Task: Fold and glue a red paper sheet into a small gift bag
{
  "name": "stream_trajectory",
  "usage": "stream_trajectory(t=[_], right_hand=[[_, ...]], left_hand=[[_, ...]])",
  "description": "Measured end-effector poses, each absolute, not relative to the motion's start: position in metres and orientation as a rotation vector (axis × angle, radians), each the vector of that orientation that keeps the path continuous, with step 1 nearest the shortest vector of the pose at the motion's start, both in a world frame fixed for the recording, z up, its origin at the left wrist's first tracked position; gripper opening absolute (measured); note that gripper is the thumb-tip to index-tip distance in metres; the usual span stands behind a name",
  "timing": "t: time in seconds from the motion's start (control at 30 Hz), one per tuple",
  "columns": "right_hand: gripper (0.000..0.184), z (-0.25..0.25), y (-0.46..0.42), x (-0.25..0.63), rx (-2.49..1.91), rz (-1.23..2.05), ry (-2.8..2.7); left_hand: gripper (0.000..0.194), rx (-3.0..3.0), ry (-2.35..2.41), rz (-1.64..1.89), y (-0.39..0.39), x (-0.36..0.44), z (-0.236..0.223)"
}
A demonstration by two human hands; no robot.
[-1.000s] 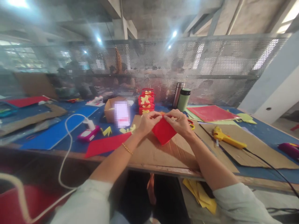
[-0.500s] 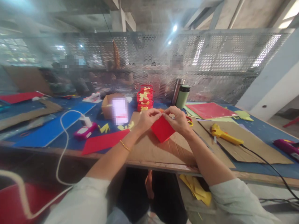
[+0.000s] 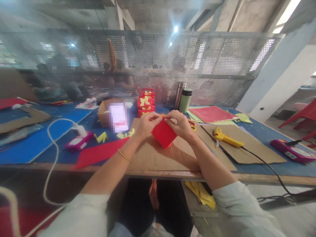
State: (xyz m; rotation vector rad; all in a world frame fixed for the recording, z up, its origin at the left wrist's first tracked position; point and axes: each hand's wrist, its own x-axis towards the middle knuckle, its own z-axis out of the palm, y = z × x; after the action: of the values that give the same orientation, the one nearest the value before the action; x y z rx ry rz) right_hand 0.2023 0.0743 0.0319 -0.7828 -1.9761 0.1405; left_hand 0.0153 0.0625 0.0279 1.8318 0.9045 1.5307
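Over cardboard, red piece extends below pinching hands.

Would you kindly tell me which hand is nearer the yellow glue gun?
Right: the right hand is left of the glue gun, the left hand farther left, both at the red piece.

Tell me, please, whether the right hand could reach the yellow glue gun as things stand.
Probably yes: the yellow glue gun lies uncovered on cardboard, though the right hand would first have to release the red piece.
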Motion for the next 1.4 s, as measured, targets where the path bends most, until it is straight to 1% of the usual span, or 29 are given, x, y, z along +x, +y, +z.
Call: stream_trajectory(t=[0.17,0.33,0.4,0.53,0.6,0.7,0.77,0.83,0.9,0.97,1.07,1.17,1.27,1.3,1.33,1.4], right_hand=[[0.017,0.035,0.073,0.206,-0.775,0.119,-1.948],[0.017,0.037,0.075,0.209,-0.767,0.032,-1.895],[0.017,0.037,0.075,0.210,-0.790,-0.054,-1.844],[0.020,0.034,0.072,0.207,-0.892,-0.196,-1.640],[0.029,0.030,0.069,0.201,-0.897,-0.105,-1.654],[0.041,0.022,0.066,0.187,-0.834,0.300,-1.771],[0.045,0.019,0.064,0.178,-0.808,0.577,-1.746],[0.047,0.017,0.065,0.172,-0.814,0.736,-1.652],[0.043,0.015,0.068,0.170,-0.832,0.789,-1.569],[0.038,0.013,0.074,0.172,-0.848,0.781,-1.521],[0.032,0.012,0.085,0.180,-0.866,0.735,-1.475],[0.029,0.017,0.090,0.190,-0.862,0.744,-1.462],[0.030,0.024,0.089,0.199,-0.835,0.843,-1.504],[0.030,0.026,0.087,0.201,-0.824,0.880,-1.517],[0.032,0.028,0.086,0.202,-0.811,0.910,-1.521],[0.034,0.028,0.083,0.202,-0.786,0.958,-1.503]], left_hand=[[0.015,1.940,0.976,1.441,0.057,0.014,0.035],[0.005,2.138,1.085,1.383,0.061,0.011,0.033],[0.006,2.204,1.114,1.453,0.066,0.011,0.029],[0.007,2.355,1.323,1.736,0.073,0.007,0.023],[0.010,2.471,1.450,1.840,0.072,0.006,0.022],[0.018,2.693,1.531,1.841,0.066,0.006,0.021],[0.024,2.821,1.528,1.802,0.062,0.009,0.020],[0.029,2.932,1.506,1.749,0.060,0.014,0.017],[0.031,3.034,1.466,1.663,0.059,0.020,0.013],[0.030,3.106,1.409,1.587,0.056,0.025,0.011],[0.026,3.148,1.286,1.634,0.051,0.027,0.014],[0.028,2.901,1.342,1.935,0.053,0.016,0.023],[0.035,2.222,1.429,2.207,0.072,-0.006,0.032],[0.036,2.006,1.382,2.175,0.081,-0.013,0.033],[0.037,1.828,1.311,2.052,0.089,-0.019,0.034],[0.042,1.553,1.161,1.659,0.101,-0.025,0.031]])
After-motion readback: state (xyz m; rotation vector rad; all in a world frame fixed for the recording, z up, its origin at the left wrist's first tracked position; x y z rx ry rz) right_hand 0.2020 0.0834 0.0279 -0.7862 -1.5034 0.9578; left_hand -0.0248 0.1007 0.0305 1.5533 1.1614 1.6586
